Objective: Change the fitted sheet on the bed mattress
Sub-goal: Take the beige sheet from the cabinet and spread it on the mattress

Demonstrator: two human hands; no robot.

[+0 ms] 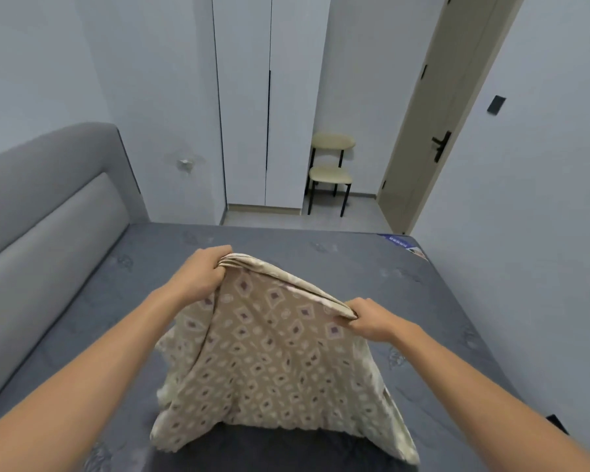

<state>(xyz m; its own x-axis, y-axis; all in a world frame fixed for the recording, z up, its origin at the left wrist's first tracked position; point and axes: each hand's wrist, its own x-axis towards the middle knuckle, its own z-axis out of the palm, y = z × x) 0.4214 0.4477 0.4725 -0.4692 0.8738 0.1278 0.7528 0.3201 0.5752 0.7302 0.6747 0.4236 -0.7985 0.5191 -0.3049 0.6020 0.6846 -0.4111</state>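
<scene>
So the person is standing at the side of the bed, both arms stretched out over a bare gray mattress (321, 264) with a faint quilted pattern. They're holding up a folded fitted sheet (269, 352), beige with little purple-centered diamonds all over it. The left hand (201, 272) has its fingers curled over the stacked folds at the sheet's top left corner, and the right hand (372, 320) pinches the top right corner, a bit lower and closer to the camera. The hands are well apart, with the top edge of the sheet stretched between them at a slant. The rest of the sheet hangs down and its bottom edge bunches up against the mattress near the person, where you can see a gathered hem. A padded gray headboard (48, 212) runs along the left side. There's a blue and white label (404, 245) at the far right corner of the mattress. Across the room is a tall white wardrobe (269, 97) with its doors closed, so no idea what's in it. Next to it sits a cream chair (331, 172) with black legs, and then a beige door (433, 114) with a black handle (440, 144).
</scene>
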